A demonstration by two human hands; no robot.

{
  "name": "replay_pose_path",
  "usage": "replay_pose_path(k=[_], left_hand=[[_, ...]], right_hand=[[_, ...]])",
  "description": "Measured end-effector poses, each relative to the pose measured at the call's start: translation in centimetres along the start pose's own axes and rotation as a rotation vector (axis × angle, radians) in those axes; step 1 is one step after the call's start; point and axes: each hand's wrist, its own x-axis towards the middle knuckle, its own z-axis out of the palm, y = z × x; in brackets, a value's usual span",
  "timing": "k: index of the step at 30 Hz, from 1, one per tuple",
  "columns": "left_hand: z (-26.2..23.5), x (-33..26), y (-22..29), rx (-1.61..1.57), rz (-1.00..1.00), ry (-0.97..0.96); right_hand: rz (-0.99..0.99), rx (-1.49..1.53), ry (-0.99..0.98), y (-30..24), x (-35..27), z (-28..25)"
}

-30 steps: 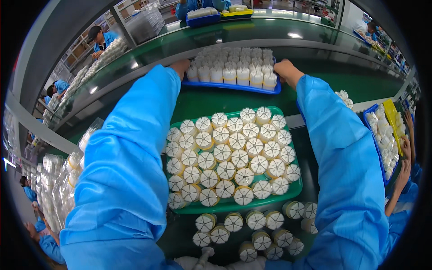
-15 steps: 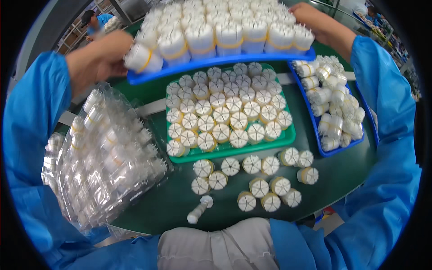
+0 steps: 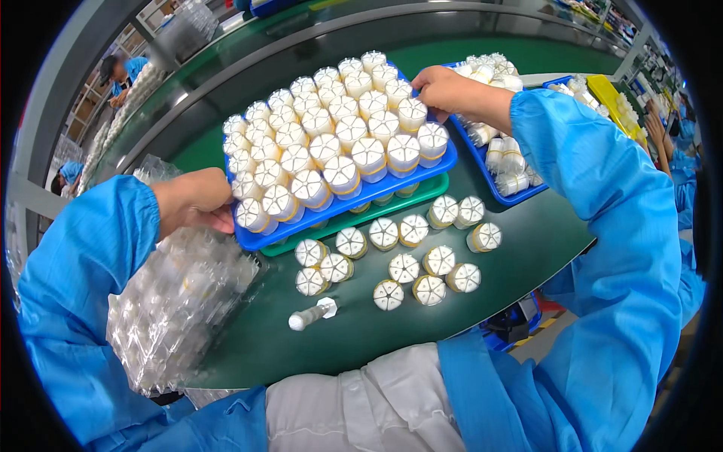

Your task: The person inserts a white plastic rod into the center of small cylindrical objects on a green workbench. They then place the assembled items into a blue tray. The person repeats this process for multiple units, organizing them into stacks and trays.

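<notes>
Between my two hands is a blue tray (image 3: 361, 199), filled with rows of upright white cylindrical bundles (image 3: 325, 148) wrapped in clear film with yellow bands. My left hand (image 3: 197, 197) grips its left end, fingers partly hidden by the rim. At its far right corner my right hand (image 3: 452, 94) is closed on the edge. Directly beneath lies a green tray (image 3: 431, 190), mostly covered; whether the two touch, I cannot tell. Nearer to me several loose bundles (image 3: 384, 233) stand on the green table. A short white rod with a hexagonal end (image 3: 307, 314) lies in front of them.
A clear plastic bag of bundles (image 3: 184, 294) lies at the left, under my left forearm. To the right, another blue tray (image 3: 520, 197) holds bundles lying in a heap. A metal rail (image 3: 316, 34) crosses behind. Other people work at far left and far right.
The blue tray has come down and nearer to me, over the green tray, with both hands still on it. The view has shifted, showing more of the far side.
</notes>
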Motion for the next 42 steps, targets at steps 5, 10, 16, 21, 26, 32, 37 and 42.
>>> replay_pose_path(k=[5, 10, 16, 21, 26, 32, 37, 42], left_hand=[[-5.6, -3.0, 6.3, 0.847, 0.065, 0.112], [-13.0, 4.1, 17.1, 1.391, 0.864, 0.681], [-1.5, 17.8, 37.8, 0.429, 1.049, 0.409], [14.4, 16.0, 44.9, 0.701, 0.818, 0.040], [15.2, 20.9, 45.0, 0.438, 0.732, -0.047], [15.4, 24.6, 45.5, 0.139, 0.625, -0.104], [10.3, 25.7, 45.3, 0.069, 0.610, -0.141], [2.7, 17.2, 44.7, 0.140, 0.808, 0.125]], right_hand=[[-0.214, 0.035, 0.218, -1.4, -5.1, -7.5], [0.019, -0.072, 0.131, 5.0, -15.1, -11.5], [0.429, 0.408, 0.145, 16.1, -22.6, -6.0], [0.461, 0.831, 0.322, 18.5, -23.7, -4.9], [0.289, 1.047, 0.423, 19.0, -20.5, -3.7], [0.206, 0.955, 0.537, 21.1, -19.0, -5.2], [0.035, 0.905, 0.519, 20.1, -17.2, -10.1], [-0.093, 0.691, 0.533, 16.6, -16.6, -17.9]])
